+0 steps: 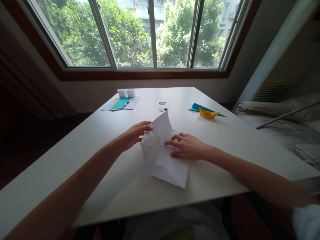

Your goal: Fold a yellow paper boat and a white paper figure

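A creased sheet of white paper (pixel 165 161) lies near the front of the table, partly folded, with one corner standing up at the top. My left hand (pixel 133 135) is at its upper left edge; the curled fingers grip the raised part, and the thumb is partly hidden behind it. Across the paper's right half rests my right hand (pixel 188 146), palm down, its fingers spread and touching the folded surface. Part of the sheet is covered by this hand.
The white table (pixel 105 200) reaches toward a window. Far left are two white paper boxes (pixel 126 93), turquoise paper (pixel 121 103) and a pen (pixel 127 102). At right, a yellow paper boat (pixel 208 113) stands by a turquoise paper plane (pixel 197 106). Round stickers (pixel 163 109) lie mid-table.
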`<state>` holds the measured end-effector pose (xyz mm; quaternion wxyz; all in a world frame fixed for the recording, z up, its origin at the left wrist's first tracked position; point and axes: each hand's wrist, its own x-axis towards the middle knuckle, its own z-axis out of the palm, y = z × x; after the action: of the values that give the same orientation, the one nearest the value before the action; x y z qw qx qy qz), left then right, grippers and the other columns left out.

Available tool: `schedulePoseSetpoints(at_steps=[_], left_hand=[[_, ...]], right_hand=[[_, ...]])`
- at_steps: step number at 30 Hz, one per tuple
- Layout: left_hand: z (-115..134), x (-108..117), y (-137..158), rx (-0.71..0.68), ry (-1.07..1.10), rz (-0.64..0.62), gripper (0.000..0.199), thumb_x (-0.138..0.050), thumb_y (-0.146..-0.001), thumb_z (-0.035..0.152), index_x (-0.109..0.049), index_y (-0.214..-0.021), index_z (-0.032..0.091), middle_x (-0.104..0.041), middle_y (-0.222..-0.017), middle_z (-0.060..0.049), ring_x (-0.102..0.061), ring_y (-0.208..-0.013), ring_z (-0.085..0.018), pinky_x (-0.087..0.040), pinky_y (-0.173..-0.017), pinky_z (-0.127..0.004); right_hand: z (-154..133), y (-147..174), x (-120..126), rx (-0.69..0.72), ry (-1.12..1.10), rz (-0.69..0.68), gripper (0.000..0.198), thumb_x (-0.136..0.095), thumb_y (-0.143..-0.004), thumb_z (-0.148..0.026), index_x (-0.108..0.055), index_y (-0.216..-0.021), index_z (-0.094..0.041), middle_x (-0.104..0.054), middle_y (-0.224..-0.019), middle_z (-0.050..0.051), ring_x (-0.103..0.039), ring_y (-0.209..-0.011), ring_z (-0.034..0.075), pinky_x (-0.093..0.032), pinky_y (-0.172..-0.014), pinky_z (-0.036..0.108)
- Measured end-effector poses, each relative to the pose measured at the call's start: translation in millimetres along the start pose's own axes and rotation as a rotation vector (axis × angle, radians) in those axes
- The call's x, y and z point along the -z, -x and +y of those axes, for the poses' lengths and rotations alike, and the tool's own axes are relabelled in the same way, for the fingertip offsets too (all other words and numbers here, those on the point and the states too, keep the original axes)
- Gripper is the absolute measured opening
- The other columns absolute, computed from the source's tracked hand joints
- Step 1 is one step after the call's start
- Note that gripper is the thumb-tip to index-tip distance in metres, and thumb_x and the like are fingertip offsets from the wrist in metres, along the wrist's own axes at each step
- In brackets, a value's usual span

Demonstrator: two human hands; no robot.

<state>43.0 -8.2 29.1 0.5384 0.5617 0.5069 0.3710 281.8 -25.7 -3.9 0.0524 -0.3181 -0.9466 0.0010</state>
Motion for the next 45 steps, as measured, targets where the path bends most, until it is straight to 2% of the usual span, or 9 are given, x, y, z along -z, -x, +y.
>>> schedulePoseSetpoints(at_steps=[6,8,11,13,19,29,36,42,45], left_hand=[[-14,36,-11,0.078,-0.399,-0.179,0.047,-0.07,-0.058,0.026,-0.06,-0.103,0.019,-0.063,-0.069,-0.003,-0.058,-0.062,-0.019,-0.044,-0.055,-0.027],[-22,33,-13,-0.043,-0.605,-0.106,0.043,-0.067,-0.061,0.025,-0.061,-0.103,0.021,-0.062,-0.068,-0.002,-0.057,-0.064,-0.021,-0.044,-0.061,-0.031],[-27,12,-9,-0.424,-0.973,0.151,0.039,-0.06,-0.068,0.02,-0.061,-0.106,0.021,-0.06,-0.094,-0.008,-0.053,-0.092,-0.027,-0.039,-0.082,-0.04],[-27,-6,-2,-0.543,-1.103,0.117,0.031,-0.054,-0.076,0.023,-0.061,-0.105,0.021,-0.058,-0.102,-0.011,-0.051,-0.098,-0.029,-0.038,-0.085,-0.042],[-32,-32,10,-0.563,-1.097,-0.211,0.033,-0.056,-0.078,0.041,-0.062,-0.104,0.023,-0.059,-0.109,-0.01,-0.054,-0.099,-0.028,-0.039,-0.087,-0.039],[-47,-21,2,-0.43,-0.82,-0.208,0.052,-0.067,-0.067,0.045,-0.059,-0.112,0.023,-0.052,-0.127,-0.009,-0.046,-0.116,-0.029,-0.033,-0.098,-0.037],[-40,-21,6,-0.44,-0.961,-0.245,0.055,-0.06,-0.072,0.048,-0.054,-0.119,0.02,-0.049,-0.13,-0.011,-0.045,-0.117,-0.03,-0.034,-0.097,-0.038],[-48,-14,1,-0.454,-0.974,-0.315,0.059,-0.056,-0.075,0.052,-0.049,-0.125,0.022,-0.043,-0.135,-0.011,-0.041,-0.121,-0.03,-0.03,-0.1,-0.039],[-49,-3,-3,-0.463,-1.006,-0.324,0.059,-0.053,-0.077,0.052,-0.044,-0.129,0.026,-0.036,-0.14,-0.009,-0.03,-0.128,-0.03,-0.021,-0.104,-0.043]], right_hand=[[4,2,-1,0.02,0.068,0.017,0.043,-0.038,-0.087,-0.049,-0.048,-0.125,-0.032,-0.057,-0.097,0.01,-0.055,-0.085,0.022,-0.041,-0.076,0.038],[4,2,-2,0.011,0.062,0.028,0.042,-0.041,-0.086,-0.047,-0.05,-0.123,-0.03,-0.057,-0.096,0.01,-0.054,-0.086,0.022,-0.041,-0.076,0.037],[2,1,-3,-0.039,0.058,0.059,0.045,-0.045,-0.083,-0.052,-0.055,-0.117,-0.025,-0.057,-0.099,0.011,-0.053,-0.091,0.024,-0.041,-0.077,0.038],[0,0,-4,-0.061,0.052,0.084,0.048,-0.047,-0.081,-0.054,-0.058,-0.112,-0.02,-0.057,-0.104,0.013,-0.052,-0.095,0.026,-0.04,-0.08,0.039],[-1,-1,-10,-0.044,0.013,0.123,0.046,-0.045,-0.083,-0.053,-0.057,-0.109,-0.017,-0.059,-0.104,0.012,-0.054,-0.096,0.025,-0.041,-0.081,0.039],[3,-2,-9,0.123,0.048,0.152,0.03,-0.043,-0.088,-0.037,-0.067,-0.094,-0.021,-0.062,-0.091,0.009,-0.054,-0.085,0.019,-0.042,-0.076,0.032],[3,-1,-10,0.115,0.062,0.14,0.034,-0.044,-0.087,-0.038,-0.059,-0.113,-0.024,-0.06,-0.102,0.009,-0.054,-0.087,0.019,-0.043,-0.077,0.034],[4,-1,-4,0.111,-0.006,0.128,0.028,-0.046,-0.086,-0.038,-0.066,-0.095,-0.023,-0.062,-0.096,0.007,-0.055,-0.087,0.019,-0.043,-0.079,0.034],[16,4,2,0.001,-0.06,0.141,0.026,-0.049,-0.084,-0.04,-0.065,-0.093,-0.022,-0.061,-0.1,0.007,-0.055,-0.09,0.019,-0.043,-0.081,0.034]])
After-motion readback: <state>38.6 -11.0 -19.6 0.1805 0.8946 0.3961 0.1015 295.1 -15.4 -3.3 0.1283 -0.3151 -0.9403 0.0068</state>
